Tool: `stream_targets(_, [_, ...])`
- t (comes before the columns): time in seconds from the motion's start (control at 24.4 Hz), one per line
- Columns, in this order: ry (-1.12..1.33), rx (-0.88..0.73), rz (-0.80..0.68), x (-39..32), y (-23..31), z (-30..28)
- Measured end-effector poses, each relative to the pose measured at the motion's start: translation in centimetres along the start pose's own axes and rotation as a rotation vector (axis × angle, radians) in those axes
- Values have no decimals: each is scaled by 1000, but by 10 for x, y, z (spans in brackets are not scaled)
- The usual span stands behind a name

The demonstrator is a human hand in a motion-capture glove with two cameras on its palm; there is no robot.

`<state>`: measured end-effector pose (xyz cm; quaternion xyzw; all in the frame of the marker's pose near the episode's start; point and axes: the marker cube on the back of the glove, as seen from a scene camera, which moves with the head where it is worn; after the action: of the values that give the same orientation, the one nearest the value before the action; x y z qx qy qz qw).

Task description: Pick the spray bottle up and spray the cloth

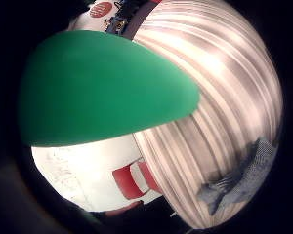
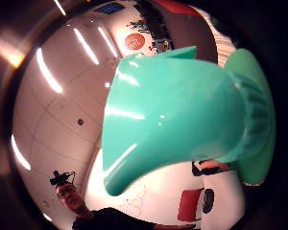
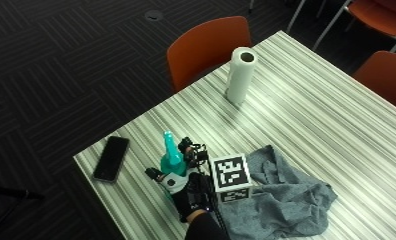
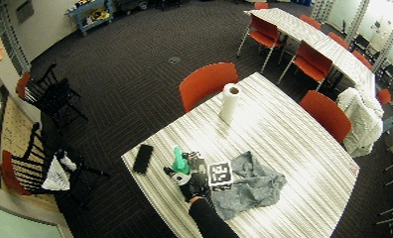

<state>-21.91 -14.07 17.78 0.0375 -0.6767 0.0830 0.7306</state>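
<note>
My gloved right hand point(image 3: 185, 192) is wrapped round one spray bottle point(image 3: 171, 157) — teal head and nozzle on top, pale body down inside my fingers — near the corner of the striped tabletop point(image 3: 331, 115). The bottle stands upright, its nozzle pointing up and away from me; whether its base touches the tabletop or is lifted clear I cannot tell. From my palm's thumb side the teal spray head point(image 2: 173, 115) fills most of the view, so it sits right against the palm.

One grey cloth point(image 3: 284, 200) lies crumpled on the tabletop just to the right of my hand, apart from the bottle. The little-finger-side view shows the same cloth point(image 1: 244, 178) lying on the stripes, off beside the green bulk of the bottle point(image 1: 102, 87).

Other things, counted: one black phone point(image 3: 111, 158) lying flat near the table's left edge, a little way left of the bottle; one upright roll of paper towel point(image 3: 239, 75) well apart, toward the far edge. In the close outside view I count three orange chairs — one point(image 3: 208, 47) pushed up at the far edge behind the roll, and two more at the right, only partly in view. The wide outside view shows a second long table with more orange chairs farther back.
</note>
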Motion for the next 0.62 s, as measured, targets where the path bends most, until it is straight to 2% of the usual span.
stream_targets(0.62, [-1, -54, -3, -5, 13, -4])
